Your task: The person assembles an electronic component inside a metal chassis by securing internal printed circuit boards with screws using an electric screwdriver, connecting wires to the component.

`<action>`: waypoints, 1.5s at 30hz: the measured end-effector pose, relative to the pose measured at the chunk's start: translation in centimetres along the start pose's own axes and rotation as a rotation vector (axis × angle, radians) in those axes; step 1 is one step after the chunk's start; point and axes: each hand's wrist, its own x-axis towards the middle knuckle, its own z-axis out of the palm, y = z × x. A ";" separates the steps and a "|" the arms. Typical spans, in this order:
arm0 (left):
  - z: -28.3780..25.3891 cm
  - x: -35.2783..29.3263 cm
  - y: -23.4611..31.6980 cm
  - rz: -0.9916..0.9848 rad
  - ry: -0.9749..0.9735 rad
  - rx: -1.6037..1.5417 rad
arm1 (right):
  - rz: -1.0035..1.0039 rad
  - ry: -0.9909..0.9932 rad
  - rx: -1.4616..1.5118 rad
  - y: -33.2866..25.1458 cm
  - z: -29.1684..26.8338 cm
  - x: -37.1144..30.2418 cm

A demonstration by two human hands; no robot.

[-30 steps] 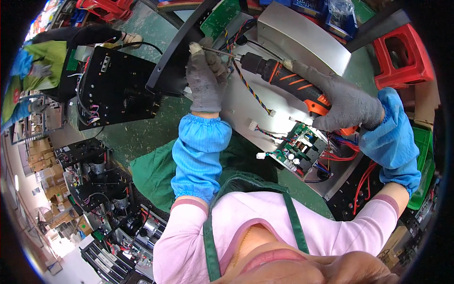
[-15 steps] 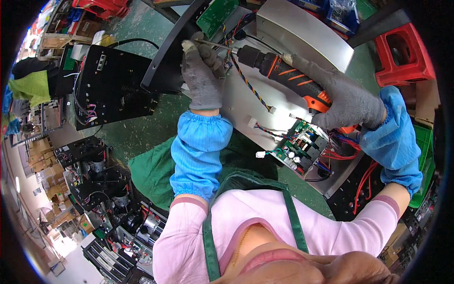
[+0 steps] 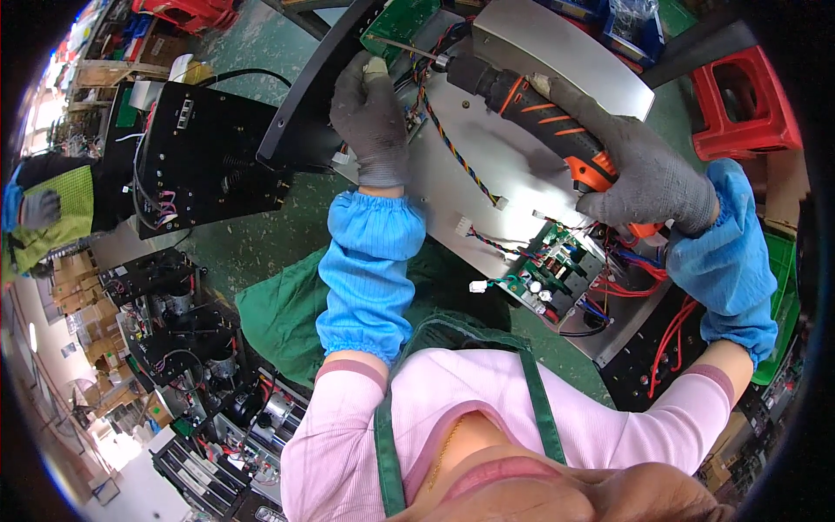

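Observation:
My right hand (image 3: 648, 178), in a grey glove, grips an orange and black electric screwdriver (image 3: 531, 113) whose long bit points left toward a green circuit board (image 3: 396, 22) at the top. My left hand (image 3: 370, 117), also gloved, presses on the edge of the silver metal chassis plate (image 3: 487, 174) beside a black frame bar (image 3: 304, 96), its fingertips near the bit tip. Twisted coloured wires (image 3: 452, 148) run across the plate to a second green circuit board (image 3: 552, 270). Both forearms wear blue sleeve covers.
A black metal chassis (image 3: 204, 161) lies to the left on the green bench. A red plastic stool (image 3: 748, 100) stands at the upper right. Several black assemblies (image 3: 174, 322) are stacked at the lower left. Another person's gloved hand (image 3: 39, 209) shows at the far left.
The view has shifted, so the work sits lower in the picture. My left hand stays at the plate's edge while the screwdriver bit has come closer to the upper green board.

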 end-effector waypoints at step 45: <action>-4.4 9.5 9.6 0.500 -0.621 1.399 | -0.064 -0.012 0.010 -0.1 0.1 0.6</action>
